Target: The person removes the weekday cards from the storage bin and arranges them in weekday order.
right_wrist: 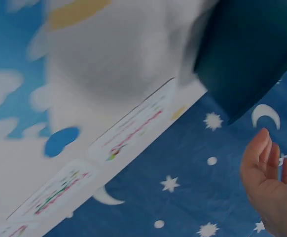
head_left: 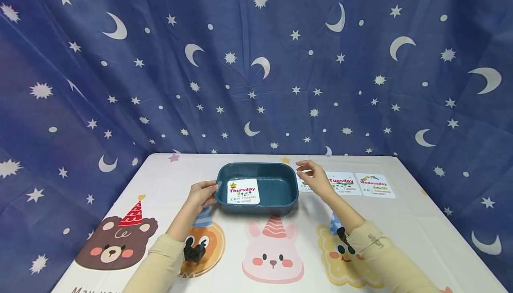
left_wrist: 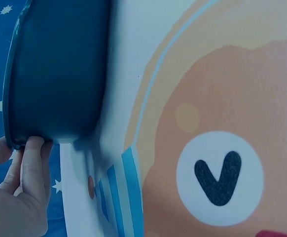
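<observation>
A dark teal plastic bin [head_left: 280,205] sits on the table, slightly tilted or lifted; I cannot tell which. Inside it at the left lies a white card reading Thursday [head_left: 243,191]. My left hand [head_left: 201,193] pinches the bin's left end at the rim, thumb on one side and fingers on the other, as the left wrist view shows. Just off the bin's right end, my right hand [head_left: 314,178] hovers with loosely bent fingers and nothing in them. Beneath it a card [head_left: 305,187] is partly covered. Beside that lie the Tuesday card [head_left: 342,184] and the Wednesday card [head_left: 375,185].
A white tablecloth [head_left: 421,235] with printed cartoon animals covers the table. Behind its far edge hangs a blue curtain [head_left: 256,106] with moons and stars. Black wrist devices [head_left: 195,252] are strapped at both forearms.
</observation>
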`<act>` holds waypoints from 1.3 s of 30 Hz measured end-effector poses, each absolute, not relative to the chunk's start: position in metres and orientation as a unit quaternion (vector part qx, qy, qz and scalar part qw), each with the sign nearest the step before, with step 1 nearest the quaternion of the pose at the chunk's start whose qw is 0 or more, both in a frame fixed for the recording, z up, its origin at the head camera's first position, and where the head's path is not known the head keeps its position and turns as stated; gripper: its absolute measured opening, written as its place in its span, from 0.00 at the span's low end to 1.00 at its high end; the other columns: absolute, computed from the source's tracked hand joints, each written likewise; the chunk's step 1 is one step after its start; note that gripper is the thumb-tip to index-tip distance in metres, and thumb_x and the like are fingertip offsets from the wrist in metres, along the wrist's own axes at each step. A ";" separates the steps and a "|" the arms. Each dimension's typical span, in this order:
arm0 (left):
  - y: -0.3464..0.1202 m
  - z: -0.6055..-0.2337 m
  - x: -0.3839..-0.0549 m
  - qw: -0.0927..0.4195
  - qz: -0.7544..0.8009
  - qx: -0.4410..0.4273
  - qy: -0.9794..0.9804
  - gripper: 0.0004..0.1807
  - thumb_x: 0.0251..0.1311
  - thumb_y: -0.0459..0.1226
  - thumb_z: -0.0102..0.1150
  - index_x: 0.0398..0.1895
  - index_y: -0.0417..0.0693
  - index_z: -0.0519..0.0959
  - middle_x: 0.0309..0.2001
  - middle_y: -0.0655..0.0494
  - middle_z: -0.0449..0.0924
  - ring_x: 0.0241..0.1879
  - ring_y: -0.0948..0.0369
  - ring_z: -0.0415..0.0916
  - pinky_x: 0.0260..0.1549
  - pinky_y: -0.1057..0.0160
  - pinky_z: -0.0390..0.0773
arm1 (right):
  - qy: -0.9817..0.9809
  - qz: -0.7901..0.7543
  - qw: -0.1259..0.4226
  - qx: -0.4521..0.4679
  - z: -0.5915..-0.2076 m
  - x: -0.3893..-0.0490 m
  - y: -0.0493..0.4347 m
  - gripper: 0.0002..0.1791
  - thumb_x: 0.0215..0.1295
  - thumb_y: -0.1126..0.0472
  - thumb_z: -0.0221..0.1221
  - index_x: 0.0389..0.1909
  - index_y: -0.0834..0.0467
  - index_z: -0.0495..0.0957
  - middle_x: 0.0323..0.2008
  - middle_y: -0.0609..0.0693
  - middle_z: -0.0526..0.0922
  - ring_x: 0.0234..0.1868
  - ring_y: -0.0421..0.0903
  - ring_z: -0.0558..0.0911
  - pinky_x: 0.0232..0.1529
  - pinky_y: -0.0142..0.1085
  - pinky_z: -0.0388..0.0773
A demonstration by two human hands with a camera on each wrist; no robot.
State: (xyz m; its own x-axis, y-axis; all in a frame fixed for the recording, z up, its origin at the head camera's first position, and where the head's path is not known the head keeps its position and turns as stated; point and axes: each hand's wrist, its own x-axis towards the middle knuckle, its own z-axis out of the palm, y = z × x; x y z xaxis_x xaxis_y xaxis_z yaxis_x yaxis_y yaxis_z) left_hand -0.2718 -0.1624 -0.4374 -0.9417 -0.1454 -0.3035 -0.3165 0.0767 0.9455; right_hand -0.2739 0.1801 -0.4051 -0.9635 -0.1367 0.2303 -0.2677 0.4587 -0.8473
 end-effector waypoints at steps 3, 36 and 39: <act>-0.163 -0.437 -0.271 0.062 0.659 -0.162 0.732 0.19 0.64 0.31 0.53 0.57 0.32 0.71 0.40 0.44 0.80 0.23 0.68 0.76 0.22 0.73 0.77 | -0.847 0.517 0.010 0.124 -0.403 -0.273 0.167 0.19 0.67 0.65 0.53 0.57 0.68 0.69 0.47 0.67 0.77 0.43 0.58 0.79 0.40 0.46 0.82; -0.162 -0.437 -0.274 0.067 0.657 -0.176 0.730 0.19 0.64 0.32 0.53 0.57 0.36 0.72 0.49 0.39 0.78 0.28 0.65 0.79 0.23 0.73 0.78 | -0.757 0.607 -0.234 -0.057 -0.435 -0.294 0.085 0.25 0.66 0.67 0.51 0.63 0.70 0.62 0.56 0.68 0.70 0.45 0.55 0.78 0.46 0.46 0.81; -0.162 -0.436 -0.275 0.069 0.658 -0.176 0.729 0.19 0.65 0.32 0.53 0.58 0.35 0.72 0.49 0.39 0.78 0.28 0.66 0.78 0.23 0.73 0.78 | -0.738 0.628 -0.239 -0.052 -0.449 -0.310 0.085 0.26 0.64 0.69 0.52 0.64 0.69 0.61 0.56 0.65 0.69 0.48 0.57 0.76 0.44 0.50 0.81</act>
